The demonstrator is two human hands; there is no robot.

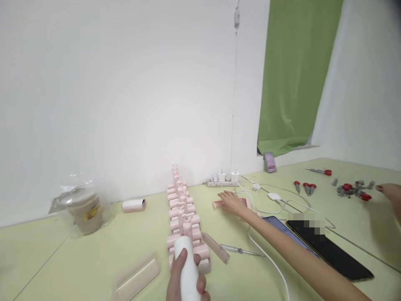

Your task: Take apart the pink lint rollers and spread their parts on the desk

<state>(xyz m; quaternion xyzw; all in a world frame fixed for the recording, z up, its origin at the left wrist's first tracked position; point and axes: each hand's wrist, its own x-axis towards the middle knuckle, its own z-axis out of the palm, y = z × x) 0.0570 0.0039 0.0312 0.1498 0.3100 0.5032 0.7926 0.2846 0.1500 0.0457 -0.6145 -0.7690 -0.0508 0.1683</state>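
Note:
My left hand is at the bottom middle, fingers wrapped round a white cylinder held upright just in front of a long pink rack of rollers. My right hand is stretched far forward, fingers spread flat over a pink roller piece lying on the pale green table. Whether it grips the piece I cannot tell.
A pink tube, a bagged paper cup, a clear lid, a clear tube and a screwdriver lie around. A power strip, cables, two phones, red-handled tools. Another person's hand at far right.

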